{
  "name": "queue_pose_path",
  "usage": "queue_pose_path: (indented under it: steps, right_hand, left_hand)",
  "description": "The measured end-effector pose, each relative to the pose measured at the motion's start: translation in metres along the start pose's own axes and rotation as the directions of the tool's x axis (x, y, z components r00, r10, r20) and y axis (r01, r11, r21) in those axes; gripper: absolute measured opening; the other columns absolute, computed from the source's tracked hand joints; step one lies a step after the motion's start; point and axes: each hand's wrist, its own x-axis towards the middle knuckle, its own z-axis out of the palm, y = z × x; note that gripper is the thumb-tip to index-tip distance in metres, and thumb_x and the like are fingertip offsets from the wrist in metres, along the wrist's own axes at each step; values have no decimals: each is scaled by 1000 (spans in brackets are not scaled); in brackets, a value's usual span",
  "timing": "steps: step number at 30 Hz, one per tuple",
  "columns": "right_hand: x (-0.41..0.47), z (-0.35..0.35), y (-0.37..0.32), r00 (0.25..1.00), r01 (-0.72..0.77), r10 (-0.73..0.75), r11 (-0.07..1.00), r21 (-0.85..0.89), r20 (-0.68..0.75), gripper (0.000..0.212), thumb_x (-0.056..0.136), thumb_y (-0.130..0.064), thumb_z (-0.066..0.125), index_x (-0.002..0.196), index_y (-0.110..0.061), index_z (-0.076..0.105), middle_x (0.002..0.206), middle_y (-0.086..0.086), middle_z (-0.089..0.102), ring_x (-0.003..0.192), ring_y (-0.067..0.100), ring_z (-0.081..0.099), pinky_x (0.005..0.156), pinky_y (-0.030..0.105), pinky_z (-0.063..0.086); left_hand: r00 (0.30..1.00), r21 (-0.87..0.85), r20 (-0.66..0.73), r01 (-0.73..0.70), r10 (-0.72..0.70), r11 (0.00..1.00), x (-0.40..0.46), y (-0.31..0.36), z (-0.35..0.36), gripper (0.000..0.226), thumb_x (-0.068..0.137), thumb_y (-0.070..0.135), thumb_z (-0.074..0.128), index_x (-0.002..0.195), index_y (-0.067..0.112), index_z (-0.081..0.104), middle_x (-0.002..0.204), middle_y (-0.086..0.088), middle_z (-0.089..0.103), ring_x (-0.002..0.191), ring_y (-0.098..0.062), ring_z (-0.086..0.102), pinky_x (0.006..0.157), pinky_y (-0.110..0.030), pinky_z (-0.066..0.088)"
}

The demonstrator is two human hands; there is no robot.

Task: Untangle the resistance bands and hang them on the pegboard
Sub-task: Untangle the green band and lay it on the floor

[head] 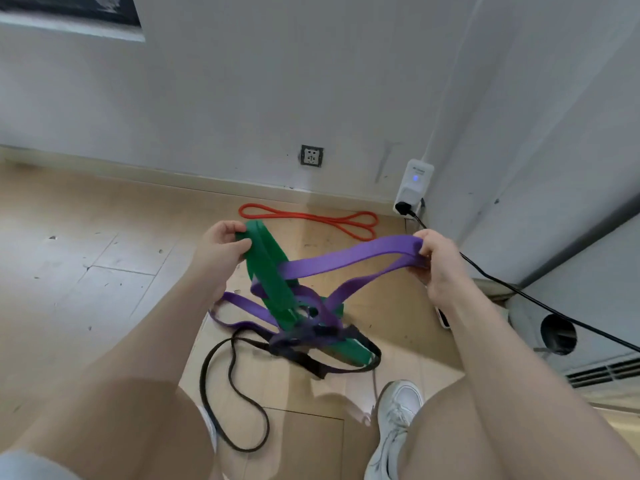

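Note:
My left hand [221, 245] grips the top end of a wide green band [272, 278], lifted above the wooden floor. My right hand [438, 261] pinches the end of a purple band [346, 258] and pulls it out to the right. Both bands run down into a knot [311, 334] near the floor, where they twist together with a thin black band [230, 393] that trails in loops on the floor. A red band [311, 220] lies apart by the wall. No pegboard is in view.
A wall socket [311, 156] and a white plug-in device [414, 185] sit low on the wall; its black cable [519, 289] runs right across the floor. My knees and a white shoe [394, 420] are below. A grey cabinet [588, 271] stands on the right.

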Motion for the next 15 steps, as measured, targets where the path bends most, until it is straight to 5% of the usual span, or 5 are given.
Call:
queue_pose_path:
  steps: [4, 8, 10, 12, 15]
  right_hand:
    - [24, 1, 18, 955, -242, 228, 969, -54, -187, 23, 82, 0, 36, 62, -7, 45, 44, 10, 48, 23, 15, 44, 29, 17, 40]
    - [29, 9, 36, 959, -279, 254, 792, -543, -123, 19, 83, 0, 38, 83, -2, 57, 90, 21, 59, 70, 30, 60, 60, 33, 54]
    - [14, 18, 43, 995, -59, 95, 482, -874, -15, 39, 84, -7, 40, 121, -8, 54, 127, 20, 49, 110, 35, 52, 92, 40, 44]
    - [-12, 35, 43, 965, 261, -166, 508, -821, 205, 51, 88, -11, 44, 138, -14, 39, 145, 11, 37, 131, 30, 36, 107, 39, 31]
    - [-46, 65, 45, 694, 718, -449, 484, -499, 563, 57, 89, -25, 55, 142, -16, 34, 148, 4, 36, 137, 18, 30, 114, 34, 23]
  left_hand:
    - [997, 172, -35, -69, 76, 983, -10, -6, 6, 20, 92, -2, 44, 95, 16, 51, 92, -3, 59, 84, -20, 58, 80, -35, 51]
    - [988, 189, 59, -152, 143, 970, -23, 3, 9, 21, 93, 2, 47, 93, 21, 54, 103, -2, 59, 85, -15, 60, 71, -27, 53]
    - [979, 126, 82, -199, 189, 972, -29, 9, 9, 25, 93, 1, 48, 89, 25, 55, 100, 0, 61, 85, -14, 61, 66, -21, 52]
    - [965, 33, 118, -239, 233, 971, -35, 17, 10, 26, 92, 1, 49, 90, 26, 57, 98, 3, 62, 86, -13, 62, 66, -18, 53]
    - [936, -63, 179, -295, 302, 953, -43, 27, 12, 27, 92, -2, 49, 95, 24, 59, 99, 1, 64, 89, -14, 62, 76, -25, 54]
